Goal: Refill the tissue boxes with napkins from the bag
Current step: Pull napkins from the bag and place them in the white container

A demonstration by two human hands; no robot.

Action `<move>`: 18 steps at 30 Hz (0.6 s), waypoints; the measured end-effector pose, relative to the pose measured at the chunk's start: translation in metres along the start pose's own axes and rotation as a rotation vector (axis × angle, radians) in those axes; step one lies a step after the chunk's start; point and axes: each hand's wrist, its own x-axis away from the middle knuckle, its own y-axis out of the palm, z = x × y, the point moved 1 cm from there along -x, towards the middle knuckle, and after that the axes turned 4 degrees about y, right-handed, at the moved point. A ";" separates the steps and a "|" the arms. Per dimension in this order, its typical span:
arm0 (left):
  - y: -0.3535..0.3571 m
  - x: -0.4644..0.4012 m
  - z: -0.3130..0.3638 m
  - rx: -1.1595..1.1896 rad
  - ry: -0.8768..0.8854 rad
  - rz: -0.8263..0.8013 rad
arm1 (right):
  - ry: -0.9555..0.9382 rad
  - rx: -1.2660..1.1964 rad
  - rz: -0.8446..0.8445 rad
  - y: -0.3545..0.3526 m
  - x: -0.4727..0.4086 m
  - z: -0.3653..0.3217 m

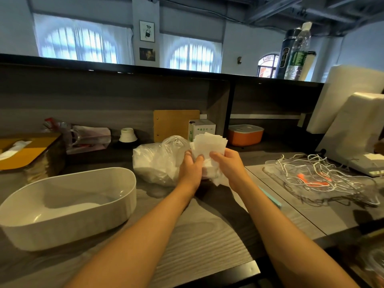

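Head view of a grey wood-grain counter. Both hands meet over its middle and hold a stack of white napkins upright between them. The left hand curls its fingers round the stack's left edge; the right hand grips the right edge, thumb across the front. The top of the stack fans slightly above the fingertips. Just left of the hands, touching the left hand's back, lies a crumpled clear plastic bag resting on the counter. Near left stands an open white tissue box, oval-ended, lid off; whether anything lies inside cannot be told. At far left sits a wooden-lidded tissue box with a tissue showing through its slot. Far right of the hands, an orange box with a white lid sits on the shelf. To the right lies a tangle of white cables.
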 end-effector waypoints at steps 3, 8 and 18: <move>-0.001 0.004 0.004 -0.251 0.283 0.119 | -0.017 -0.012 0.189 -0.014 -0.005 0.002; 0.002 0.010 0.009 -0.149 0.320 -0.061 | -0.184 0.180 0.136 -0.008 0.002 -0.004; -0.008 -0.001 0.004 0.303 -0.168 -0.154 | -0.168 0.190 -0.095 0.001 0.001 -0.003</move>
